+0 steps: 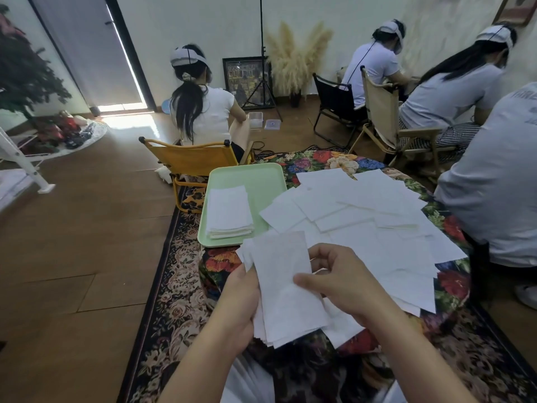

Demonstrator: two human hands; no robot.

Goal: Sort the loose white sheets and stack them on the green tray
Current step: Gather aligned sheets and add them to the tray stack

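- In the middle, low down, both hands hold a bunch of white sheets over the near edge of the flowery table.
- The left hand grips the bunch from the left side, fingers tucked under it.
- The right hand pinches the top sheet at its right edge with the thumb on top.
- The green tray sits at the table's left edge, and its left side hangs a bit past it.
- A neat stack of sheets lies in the near left part of the tray; the far part of the tray is bare.
- Loose white sheets lie spread over the table, right of the tray, some touching its right rim.
- A person in grey sits close at the right edge.
- A yellow chair stands just behind the tray.
- Open wood floor lies to the left.
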